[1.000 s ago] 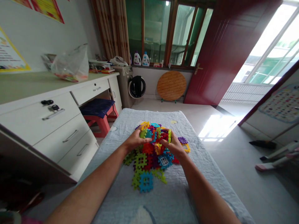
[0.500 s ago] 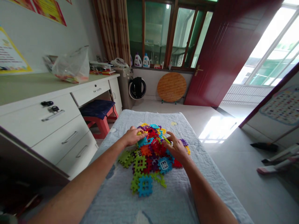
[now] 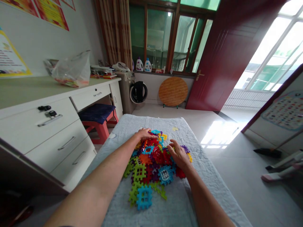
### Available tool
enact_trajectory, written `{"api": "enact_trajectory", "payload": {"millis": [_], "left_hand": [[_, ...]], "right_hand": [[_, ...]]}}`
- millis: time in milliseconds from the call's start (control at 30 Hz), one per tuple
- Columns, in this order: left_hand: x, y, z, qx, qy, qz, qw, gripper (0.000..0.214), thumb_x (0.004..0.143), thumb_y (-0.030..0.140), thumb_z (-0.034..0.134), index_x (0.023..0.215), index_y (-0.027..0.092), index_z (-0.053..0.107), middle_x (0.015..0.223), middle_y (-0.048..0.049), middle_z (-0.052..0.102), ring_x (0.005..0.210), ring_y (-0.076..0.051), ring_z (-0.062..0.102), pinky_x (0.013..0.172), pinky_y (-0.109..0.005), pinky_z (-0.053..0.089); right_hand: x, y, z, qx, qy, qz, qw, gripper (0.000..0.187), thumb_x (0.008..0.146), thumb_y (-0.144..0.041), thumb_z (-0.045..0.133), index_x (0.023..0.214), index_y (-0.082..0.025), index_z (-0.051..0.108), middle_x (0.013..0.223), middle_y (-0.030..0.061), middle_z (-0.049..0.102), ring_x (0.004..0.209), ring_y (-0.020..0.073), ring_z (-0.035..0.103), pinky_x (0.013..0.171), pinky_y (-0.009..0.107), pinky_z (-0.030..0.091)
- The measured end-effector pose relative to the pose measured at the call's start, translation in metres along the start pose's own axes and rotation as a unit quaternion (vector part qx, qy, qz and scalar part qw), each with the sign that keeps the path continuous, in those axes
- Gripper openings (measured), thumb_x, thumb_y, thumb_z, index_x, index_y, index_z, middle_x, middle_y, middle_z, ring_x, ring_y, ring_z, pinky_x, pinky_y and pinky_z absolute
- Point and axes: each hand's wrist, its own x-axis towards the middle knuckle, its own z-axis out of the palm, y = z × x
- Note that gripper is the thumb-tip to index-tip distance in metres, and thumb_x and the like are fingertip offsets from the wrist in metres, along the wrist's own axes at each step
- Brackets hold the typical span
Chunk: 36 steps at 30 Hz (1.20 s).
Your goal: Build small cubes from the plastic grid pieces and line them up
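Toy pieces [image 3: 155,172] lay piled on the tabletop [image 3: 172,214] between its side edges, the left hand [image 3: 145,135] bent over their far-left side, grip too hidden to tell, the right hand [image 3: 178,153] over their right, fingers spread.

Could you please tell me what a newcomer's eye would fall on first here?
Probably the heap of bright, multicoloured plastic pieces with notched edges, lying mid-picture on the pale blue cloth, with the bare left hand over its far left part and the bare right hand at its right side. Next might come the large, dark red door at upper right and the round, orange-brown wood-grained board standing by the far wall.
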Motion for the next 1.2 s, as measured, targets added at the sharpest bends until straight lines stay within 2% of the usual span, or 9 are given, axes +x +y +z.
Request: {"api": "enact_trajectory", "payload": {"millis": [100, 233, 500, 633, 733, 833, 967, 1100, 1200], "left_hand": [[-0.005, 0.007, 0.004, -0.037, -0.05, 0.007, 0.998, 0.073, 0.044, 0.064, 0.075, 0.099, 0.018, 0.066, 0.104, -0.0093, 0.067, 0.101, -0.03, 0.059, 0.082, -0.031, 0.046], [-0.017, 0.017, 0.008, -0.114, -0.109, 0.048, 0.986, 0.059, 0.054, 0.056, 0.074, 0.097, 0.017, 0.063, 0.089, -0.0038, 0.068, 0.083, -0.021, 0.062, 0.07, -0.026, 0.047], [-0.052, 0.023, 0.004, -0.196, -0.122, 0.107, 0.967, 0.053, 0.062, 0.041, 0.071, 0.106, 0.017, 0.055, 0.079, 0.0015, 0.06, 0.073, -0.015, 0.058, 0.067, -0.025, 0.046], [-0.084, 0.022, -0.009, -0.178, -0.075, 0.143, 0.971, 0.055, 0.071, 0.038, 0.066, 0.12, 0.019, 0.051, 0.092, -0.0024, 0.062, 0.09, -0.018, 0.06, 0.082, -0.029, 0.047], [-0.113, 0.019, -0.021, -0.096, -0.041, 0.167, 0.98, 0.062, 0.069, 0.042, 0.069, 0.125, 0.022, 0.051, 0.122, -0.008, 0.056, 0.114, -0.025, 0.053, 0.1, -0.036, 0.04], [-0.146, 0.007, -0.025, -0.009, -0.001, 0.162, 0.987, 0.079, 0.064, 0.052, 0.072, 0.135, 0.03, 0.044, 0.142, -0.0077, 0.042, 0.132, -0.03, 0.038, 0.11, -0.042, 0.029], [-0.188, -0.031, -0.014, 0.062, 0.026, 0.084, 0.994, 0.11, 0.051, 0.064, 0.075, 0.145, 0.03, 0.028, 0.153, -0.0139, 0.025, 0.139, -0.039, 0.022, 0.109, -0.052, 0.027], [-0.208, -0.061, 0.007, 0.096, 0.023, 0.038, 0.994, 0.13, 0.037, 0.061, 0.081, 0.148, 0.03, 0.021, 0.154, -0.0184, 0.019, 0.139, -0.044, 0.018, 0.107, -0.058, 0.027], [-0.202, -0.061, 0.017, 0.106, 0.037, 0.033, 0.993, 0.122, 0.043, 0.055, 0.081, 0.147, 0.026, 0.023, 0.153, -0.019, 0.022, 0.14, -0.042, 0.017, 0.11, -0.056, 0.023]], "right_hand": [[0.001, 0.002, 0.005, 0.0, -0.022, -0.001, 1.0, 0.047, 0.087, -0.048, 0.048, 0.127, -0.023, 0.047, 0.114, 0.0086, 0.065, 0.106, 0.0232, 0.06, 0.092, 0.037, 0.044], [0.001, 0.0, 0.007, 0.016, -0.041, 0.003, 0.999, 0.053, 0.083, -0.05, 0.053, 0.128, -0.023, 0.046, 0.115, 0.0095, 0.064, 0.106, 0.0246, 0.06, 0.093, 0.041, 0.044], [0.004, -0.001, -0.005, 0.158, -0.073, -0.044, 0.984, 0.049, 0.08, -0.04, 0.06, 0.124, -0.025, 0.047, 0.102, 0.0042, 0.066, 0.094, 0.0196, 0.062, 0.084, 0.036, 0.047], [0.036, 0.006, -0.01, 0.134, -0.033, -0.022, 0.99, 0.036, 0.08, -0.04, 0.058, 0.11, -0.02, 0.057, 0.086, 0.0042, 0.067, 0.082, 0.0186, 0.063, 0.08, 0.035, 0.048], [0.068, 0.009, -0.01, 0.023, -0.019, -0.001, 1.0, 0.032, 0.079, -0.039, 0.058, 0.103, -0.019, 0.061, 0.103, 0.009, 0.066, 0.099, 0.0231, 0.06, 0.089, 0.039, 0.045], [0.094, 0.01, -0.003, -0.082, -0.068, 0.044, 0.993, 0.047, 0.074, -0.043, 0.065, 0.114, -0.019, 0.059, 0.123, 0.013, 0.058, 0.118, 0.0304, 0.05, 0.098, 0.046, 0.039], [0.112, 0.011, 0.013, -0.145, -0.104, 0.084, 0.98, 0.078, 0.066, -0.054, 0.07, 0.13, -0.015, 0.048, 0.135, 0.0192, 0.048, 0.129, 0.038, 0.037, 0.103, 0.054, 0.03], [0.111, 0.007, 0.024, -0.137, -0.147, 0.067, 0.977, 0.076, 0.068, -0.06, 0.066, 0.129, -0.019, 0.05, 0.135, 0.0166, 0.049, 0.126, 0.0348, 0.042, 0.101, 0.05, 0.033], [0.101, -0.005, 0.025, -0.128, -0.185, 0.026, 0.974, 0.07, 0.07, -0.064, 0.062, 0.124, -0.019, 0.056, 0.132, 0.0153, 0.053, 0.123, 0.0342, 0.046, 0.1, 0.046, 0.035]]}}
